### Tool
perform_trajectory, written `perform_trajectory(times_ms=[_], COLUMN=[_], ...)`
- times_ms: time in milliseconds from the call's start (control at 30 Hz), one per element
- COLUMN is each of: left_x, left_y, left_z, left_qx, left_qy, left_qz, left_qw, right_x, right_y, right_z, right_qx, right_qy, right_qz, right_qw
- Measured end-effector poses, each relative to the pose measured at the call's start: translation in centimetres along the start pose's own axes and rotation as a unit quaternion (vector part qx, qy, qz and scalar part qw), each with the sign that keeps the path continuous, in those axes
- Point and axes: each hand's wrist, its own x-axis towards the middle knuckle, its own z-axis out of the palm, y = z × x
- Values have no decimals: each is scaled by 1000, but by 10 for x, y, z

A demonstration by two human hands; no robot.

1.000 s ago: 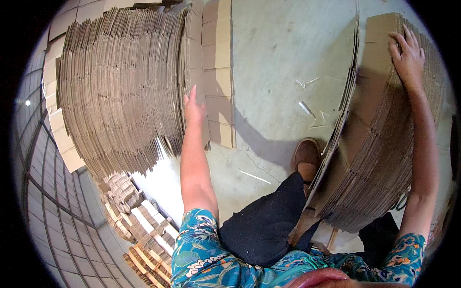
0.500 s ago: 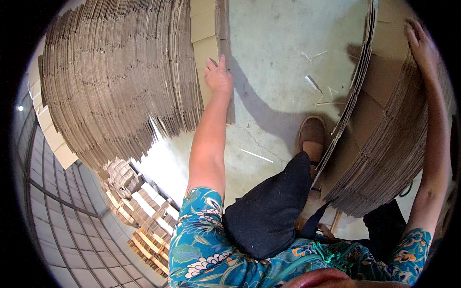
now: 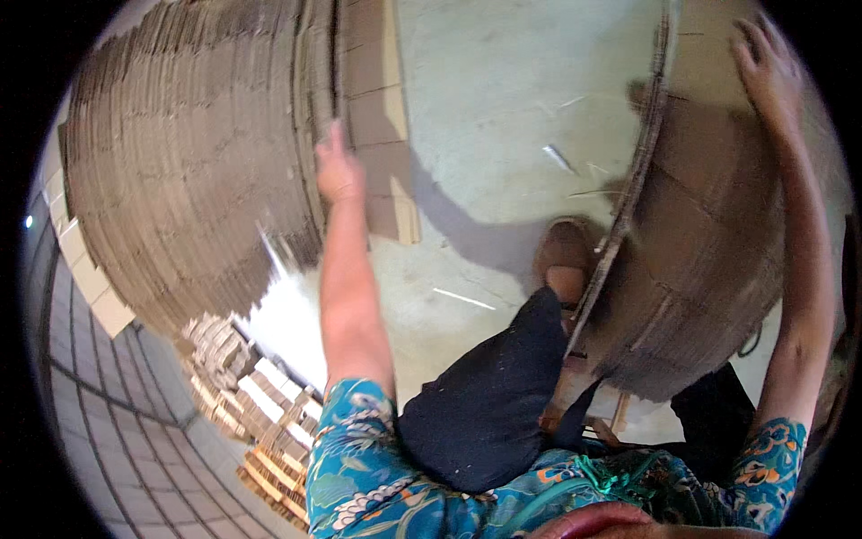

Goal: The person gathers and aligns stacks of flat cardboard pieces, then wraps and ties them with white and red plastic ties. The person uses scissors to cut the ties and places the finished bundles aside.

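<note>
My left hand (image 3: 341, 172) rests at the right edge of a big stack of flat brown cardboard (image 3: 184, 171), index finger stretched out; slight blur softens its other fingers. Just right of it, creased cardboard sheets (image 3: 375, 126) show their broad faces, apart from the packed edges by a dark gap. On the right, my right hand (image 3: 770, 76) lies with spread fingers on another cardboard stack (image 3: 718, 207). A thin upright row of cardboard edges (image 3: 648, 135) curves along that stack's left side.
Pale concrete floor (image 3: 494, 117) with white scraps (image 3: 557, 158) and a white strip (image 3: 464, 298) runs between the stacks. My shoe (image 3: 566, 256) stands beside the right stack. More cardboard bundles and wooden pallets (image 3: 274, 481) lie at lower left, near a panelled wall (image 3: 117, 431).
My left hand has moved left, and the sheets beside it now show wider faces, tipped away from the packed edges. My right hand has shifted slightly over the right stack, whose sheets look spread flatter.
</note>
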Motion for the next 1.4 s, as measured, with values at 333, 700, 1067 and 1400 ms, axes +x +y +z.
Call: perform_trajectory(times_ms=[333, 700, 1067, 1400], left_x=[-140, -153, -194, -318], left_y=[86, 187, 221, 220], left_z=[-104, -156, -122, -70], left_qx=[-308, -444, -322, -258], left_qy=[119, 21, 60, -87], left_qz=[214, 335, 328, 208], left_qw=[919, 831, 886, 940], right_x=[-30, -104, -114, -122], right_y=[-112, -90, -102, -100], right_z=[-133, -171, -177, -172], right_qx=[240, 257, 157, 212], right_qy=[-8, -201, -213, -189], right_qz=[-415, -429, -412, -386], right_qw=[877, 843, 872, 878])
